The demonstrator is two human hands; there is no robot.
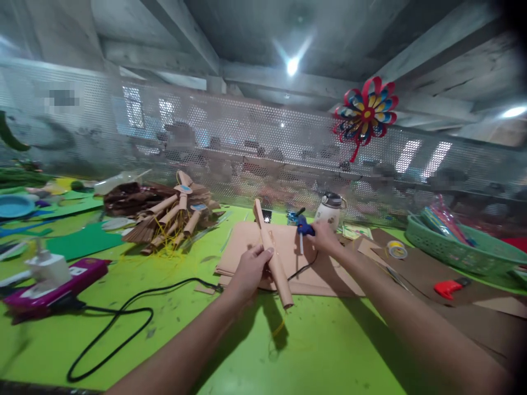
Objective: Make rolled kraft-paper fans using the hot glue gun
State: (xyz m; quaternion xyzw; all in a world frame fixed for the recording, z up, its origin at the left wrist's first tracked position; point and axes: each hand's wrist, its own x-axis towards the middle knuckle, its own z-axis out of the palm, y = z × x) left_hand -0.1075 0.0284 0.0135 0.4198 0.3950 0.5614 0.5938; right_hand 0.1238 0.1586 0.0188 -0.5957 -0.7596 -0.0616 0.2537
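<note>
My left hand [250, 266] is closed around a rolled brown paper tube [281, 282], which slants over the front of the workspace. A glossy strand or streak shows along its upper side, and thin yellow string hangs near its lower end. In my right hand [324, 237] is a blue glue gun [304, 226], its pale stick pointing down just right of the tube. Beneath both hands lies a stack of brown paper sheets [242, 238]. Similar paper rolls with yellow string [181, 216] are heaped to the left.
A purple power strip [78, 281] with a black cable [152, 315] occupies the left of the green table [230, 351]. Behind my right hand stands a bottle [328, 211]. To the right are a tape roll [397, 250], a red-handled tool [448, 288] and a green basket [457, 255]. Perforated metal panel [230, 142] closes the back.
</note>
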